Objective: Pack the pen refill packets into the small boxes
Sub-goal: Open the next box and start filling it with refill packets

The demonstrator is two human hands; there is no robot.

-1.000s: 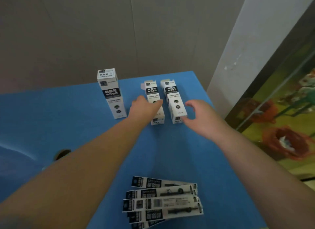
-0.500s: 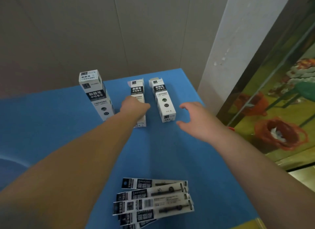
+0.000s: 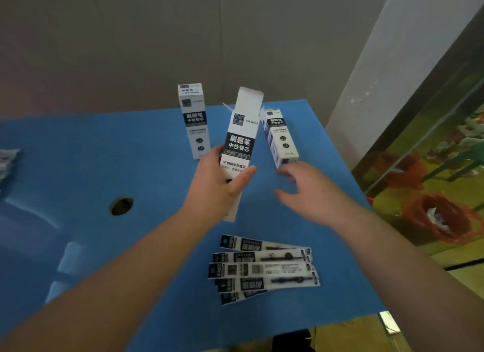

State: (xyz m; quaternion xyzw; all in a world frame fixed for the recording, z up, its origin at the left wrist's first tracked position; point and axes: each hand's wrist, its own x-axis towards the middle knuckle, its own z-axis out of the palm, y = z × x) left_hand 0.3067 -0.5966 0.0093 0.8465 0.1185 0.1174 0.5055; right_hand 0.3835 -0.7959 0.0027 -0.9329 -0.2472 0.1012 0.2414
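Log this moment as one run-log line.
left hand: grips open box, lifted | right hand: open, empty, beside it | packets: unpacked, on blue table | step: box picked

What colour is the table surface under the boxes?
Blue table surface, shown in the head view.

Blue table point(image 3: 104, 152) (round hole point(image 3: 121, 206))
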